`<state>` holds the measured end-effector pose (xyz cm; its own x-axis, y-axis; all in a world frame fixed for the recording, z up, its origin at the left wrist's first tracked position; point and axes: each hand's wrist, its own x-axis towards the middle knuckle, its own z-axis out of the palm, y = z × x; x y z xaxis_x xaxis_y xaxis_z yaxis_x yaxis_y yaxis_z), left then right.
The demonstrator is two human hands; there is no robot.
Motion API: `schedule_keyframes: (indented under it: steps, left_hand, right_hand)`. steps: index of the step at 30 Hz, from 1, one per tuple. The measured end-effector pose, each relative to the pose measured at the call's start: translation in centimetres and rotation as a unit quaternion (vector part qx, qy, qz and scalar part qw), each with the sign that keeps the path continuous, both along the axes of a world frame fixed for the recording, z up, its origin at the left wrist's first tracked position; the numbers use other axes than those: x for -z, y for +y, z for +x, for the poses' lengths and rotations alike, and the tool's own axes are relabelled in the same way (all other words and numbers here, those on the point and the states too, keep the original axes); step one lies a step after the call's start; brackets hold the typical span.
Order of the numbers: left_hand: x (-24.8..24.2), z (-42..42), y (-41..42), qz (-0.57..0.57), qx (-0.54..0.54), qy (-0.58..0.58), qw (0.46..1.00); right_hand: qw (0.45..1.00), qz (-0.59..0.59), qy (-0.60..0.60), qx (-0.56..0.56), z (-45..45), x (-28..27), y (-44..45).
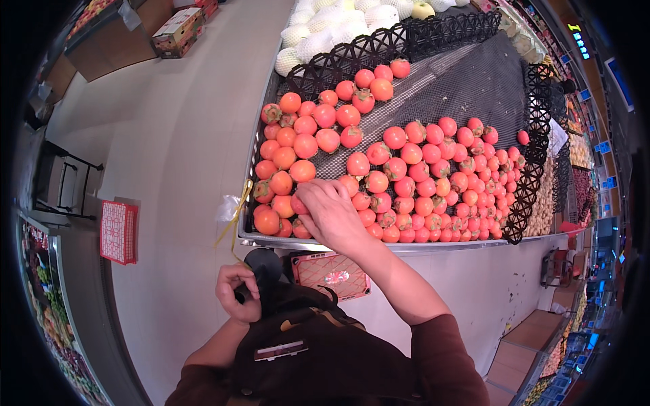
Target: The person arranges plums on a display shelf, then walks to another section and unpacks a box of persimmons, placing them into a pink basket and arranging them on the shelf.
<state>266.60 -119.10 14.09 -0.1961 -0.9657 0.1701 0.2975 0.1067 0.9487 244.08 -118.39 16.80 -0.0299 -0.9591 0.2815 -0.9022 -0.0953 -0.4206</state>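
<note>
Many orange-red persimmons (419, 170) lie on black mesh matting (462, 91) in a metal-edged display stand (436, 247). My right hand (327, 210) reaches over the near left part of the fruit, its fingers curled on one persimmon (298, 204) among the others. Some persimmons show green-brown leafy calyxes, others their smooth side. My left hand (238, 292) is held near my body, below the stand's corner, with the fingers curled; whether anything is inside them cannot be told. A yellow tie (234, 221) hangs from the corner just above it.
Black lattice dividers (355, 48) border the persimmons. Pale fruit in white foam nets (325, 30) lies beyond. A red-and-white crate (332, 276) stands under the near edge, a red basket (118, 232) on the floor at left. Cartons (177, 31) stand at the upper left.
</note>
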Motion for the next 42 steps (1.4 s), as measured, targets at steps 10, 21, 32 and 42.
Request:
schedule_keyframes:
  steps: [10,21,32,42]
  left_hand:
    - [0.3,-0.5,-0.2,-0.027,-0.030,0.035,0.999]
    - [-4.0,-4.5,6.1,-0.283,-0.337,-0.268,0.857]
    - [26.2,-12.4,21.7,-0.090,0.551,-0.554,0.617]
    - [39.6,-11.3,20.9,0.172,0.529,-0.697,0.453]
  right_hand:
    - [0.938,-0.133,-0.179,0.265,-2.3,-0.8,19.5]
    - [0.633,0.247,-0.496,0.541,8.0,25.3,53.2]
    - [0.473,0.261,-0.504,0.674,13.5,48.3,58.7]
    - [0.410,0.123,-0.528,0.733,12.3,53.0,50.0]
